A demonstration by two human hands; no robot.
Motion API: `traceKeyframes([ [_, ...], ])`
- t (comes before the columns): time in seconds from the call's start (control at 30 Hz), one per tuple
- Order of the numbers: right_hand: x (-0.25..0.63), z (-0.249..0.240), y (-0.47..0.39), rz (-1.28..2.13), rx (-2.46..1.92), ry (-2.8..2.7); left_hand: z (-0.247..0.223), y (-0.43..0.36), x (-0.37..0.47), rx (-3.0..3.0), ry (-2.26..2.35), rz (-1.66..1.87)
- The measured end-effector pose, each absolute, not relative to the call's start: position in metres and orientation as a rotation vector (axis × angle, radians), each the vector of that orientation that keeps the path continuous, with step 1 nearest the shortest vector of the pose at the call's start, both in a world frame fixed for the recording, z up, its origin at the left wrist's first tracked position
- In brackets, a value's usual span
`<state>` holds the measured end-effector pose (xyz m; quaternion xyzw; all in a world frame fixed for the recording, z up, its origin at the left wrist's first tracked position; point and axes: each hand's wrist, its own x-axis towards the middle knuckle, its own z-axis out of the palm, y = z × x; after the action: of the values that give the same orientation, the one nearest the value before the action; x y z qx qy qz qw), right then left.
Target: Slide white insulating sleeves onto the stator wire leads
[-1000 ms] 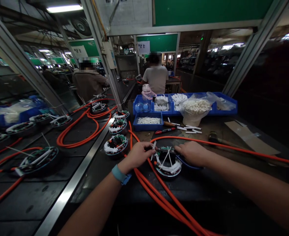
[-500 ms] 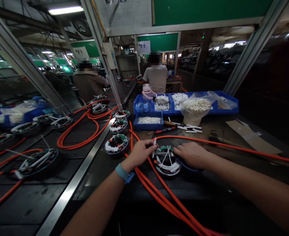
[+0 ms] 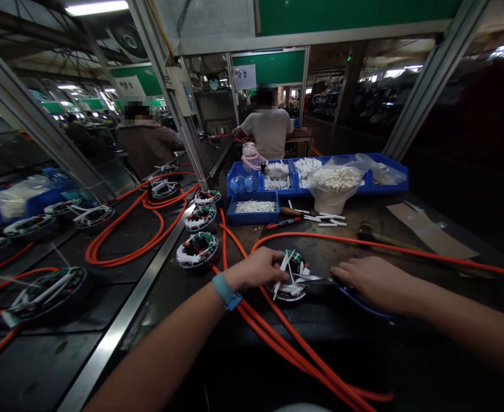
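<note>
My left hand (image 3: 262,268) is closed on a thin white sleeve (image 3: 280,280) at the left side of a round motor stator (image 3: 300,262) with green, white and red parts. The stator lies on the dark bench, partly hidden by that hand. Over its right edge reach the metal blades of a pair of scissors (image 3: 318,280). My right hand (image 3: 361,278) is closed around their dark blue handles, just right of the stator. Thin white strands cross the stator's middle, near the blades.
More stators (image 3: 197,250) stand left of my hands and across a metal rail (image 3: 118,326). Orange cables (image 3: 277,329) loop over the bench. Behind are a blue tray (image 3: 254,216) of white sticks, blue bins (image 3: 294,189), a red marker (image 3: 284,223) and a hammer (image 3: 365,230). Two people sit beyond.
My right hand has moved right and slightly nearer, and the scissor blades now show over the stator. My left hand has shifted right and down over the stator's left side with the white sleeve.
</note>
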<state>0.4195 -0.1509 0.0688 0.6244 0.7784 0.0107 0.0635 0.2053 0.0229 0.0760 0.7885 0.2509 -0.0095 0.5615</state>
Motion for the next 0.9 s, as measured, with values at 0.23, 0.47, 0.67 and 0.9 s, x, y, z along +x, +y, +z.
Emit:
traceKeyframes([
  [0.23, 0.405, 0.079, -0.128, 0.169, 1.559, 2.359, 0.077, 0.015, 0.218, 1.799, 0.617, 0.022],
  [0.47, 0.406, 0.065, -0.130, 0.140, 1.695, 2.425, 0.073, 0.018, 0.179, 1.670, 0.674, 0.150],
  [0.67, 0.398, 0.062, -0.116, 0.145, 1.611, 2.404, 0.070, 0.017, 0.173, 1.595, 0.670, 0.158],
  [0.9, 0.419, 0.054, -0.133, 0.095, 1.703, 2.378, 0.063, 0.022, 0.166, 1.488, 0.716, 0.236],
])
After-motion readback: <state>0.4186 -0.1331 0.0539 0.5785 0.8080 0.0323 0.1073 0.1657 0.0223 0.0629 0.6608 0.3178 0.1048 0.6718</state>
